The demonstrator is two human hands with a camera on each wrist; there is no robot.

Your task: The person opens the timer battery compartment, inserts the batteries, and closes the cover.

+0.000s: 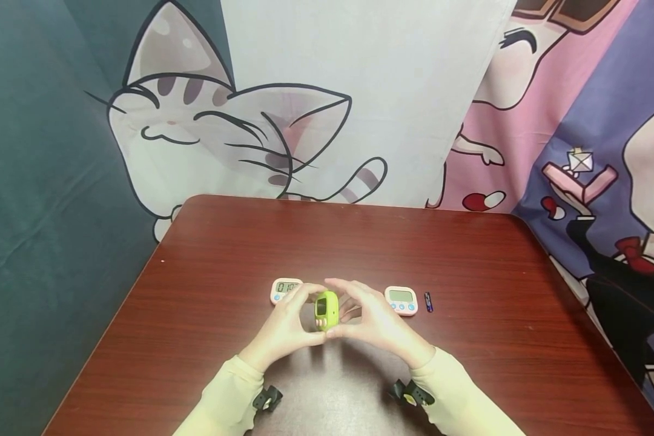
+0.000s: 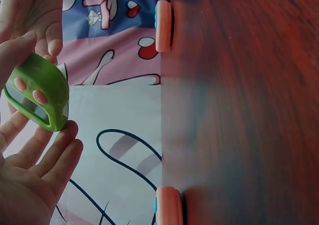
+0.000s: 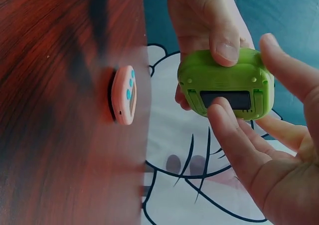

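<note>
My left hand (image 1: 287,324) holds a green digital timer (image 1: 326,310) upright above the table, its thumb on the near edge and its fingers around the far edge. The timer's screen and small buttons face left. In the right wrist view, the back of the timer (image 3: 225,85) shows a dark rectangular panel. My right hand (image 1: 375,318) is at this back side, a fingertip at the panel and the thumb beside a corner. A white-pink timer (image 1: 277,292) with digits showing lies behind my left hand, partly hidden. Another such timer (image 1: 401,301), its screen blank, lies right of my right hand.
A small dark blue battery (image 1: 428,302) lies right of the blank timer. All these stand on a reddish-brown wooden table (image 1: 223,236). Printed cartoon curtains (image 1: 316,48) hang behind it and along both sides. Each wrist wears a black camera strap (image 1: 412,393).
</note>
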